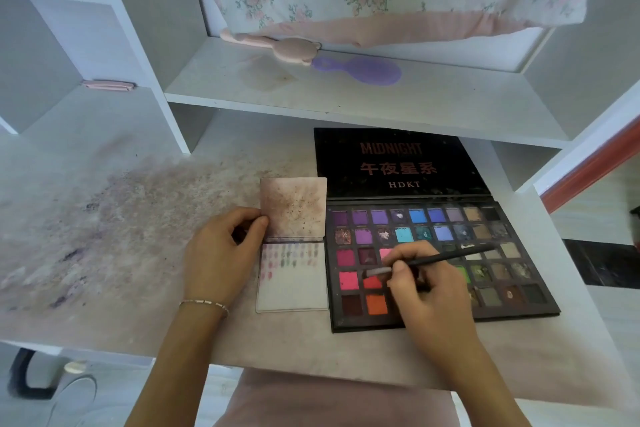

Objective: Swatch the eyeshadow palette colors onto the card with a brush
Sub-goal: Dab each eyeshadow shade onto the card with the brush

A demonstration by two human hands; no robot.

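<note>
Lying open on the desk [242, 333], the palette [446, 274] holds rows of square pans: purples and blues along its far rows, pinks, reds and an orange toward its 8 o'clock corner, dull greens, browns and greys toward 4 o'clock. Several pans look broken or scraped down. Its black lid [398, 163] lies flat at 12 o'clock, printed MIDNIGHT and HDKT. The right hand [426, 291] pinches a thin black brush [446, 258] between thumb and fingers, and the brush tip sits over the pink and red pans at the palette's 9 o'clock side; whether it touches powder cannot be told. Just beside the palette at 9 o'clock lies the card [292, 279], pale, with short rows of faint pink, green and grey swatches across its far part and the near part bare. A stained flap [293, 206], dusted brown and speckled, stands at the card's 12 o'clock edge. The left hand [221, 250] grips that flap's 9 o'clock edge, thumb on it, fingers curled. Powder smudges [104, 218] stain the desk at 9 o'clock. On the shelf [450, 104] at 12 o'clock lies a purple comb [363, 71].
</note>
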